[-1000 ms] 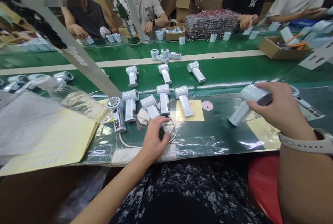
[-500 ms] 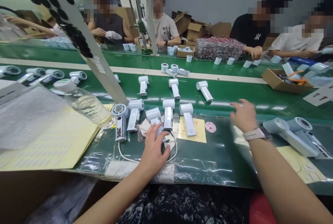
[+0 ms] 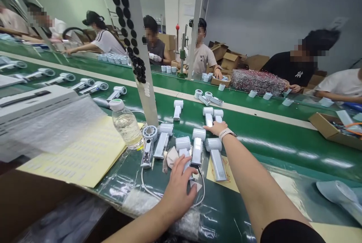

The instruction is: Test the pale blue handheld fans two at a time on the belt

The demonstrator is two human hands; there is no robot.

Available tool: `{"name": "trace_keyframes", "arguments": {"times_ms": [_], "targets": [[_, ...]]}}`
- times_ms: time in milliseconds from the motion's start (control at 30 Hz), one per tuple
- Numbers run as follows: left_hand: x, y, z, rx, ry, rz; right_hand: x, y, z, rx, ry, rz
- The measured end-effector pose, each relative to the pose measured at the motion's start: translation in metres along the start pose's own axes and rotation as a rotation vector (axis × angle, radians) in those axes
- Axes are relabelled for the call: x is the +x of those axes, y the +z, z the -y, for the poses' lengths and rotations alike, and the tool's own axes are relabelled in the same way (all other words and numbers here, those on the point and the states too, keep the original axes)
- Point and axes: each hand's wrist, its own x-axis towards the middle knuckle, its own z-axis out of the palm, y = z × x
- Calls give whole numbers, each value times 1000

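Note:
My left hand rests with fingers spread at the lower handle of a pale blue handheld fan. Beside it stand a fan with a white cable at its base, one on a yellow note, another with a silver handle, and one showing its round grille. Out on the green belt, my right hand is closed around the lower handle of a handheld fan; its fingertips are partly hidden. A second fan stands right against that one, by my thumb.
A water bottle stands on yellow sheets at the left, near a perforated metal post. More fans line the belt. Across it, several people work near cups, a bundle of wires and a cardboard box.
The view has turned left. My right hand has moved from the right side onto the belt fans, and one fan now sits against its neighbour. My left hand stays by its fan.

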Motion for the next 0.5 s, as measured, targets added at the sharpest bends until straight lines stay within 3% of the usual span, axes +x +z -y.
{"name": "trace_keyframes", "arguments": {"times_ms": [100,200,267,367,500], "targets": [[-3,-16,10,-132,30,-37,-6,4,-5,-13,12,9],[-7,-53,31,-224,132,60,-15,1,-21,-18,37,2],[-9,-82,46,-234,112,112,-20,-1,-27,-19,56,-10],[-14,-115,55,-216,14,48,-28,-2,-25,-9,88,-37],[-27,-130,47,-183,-35,-52,-39,-5,-13,39,127,-87]]}}
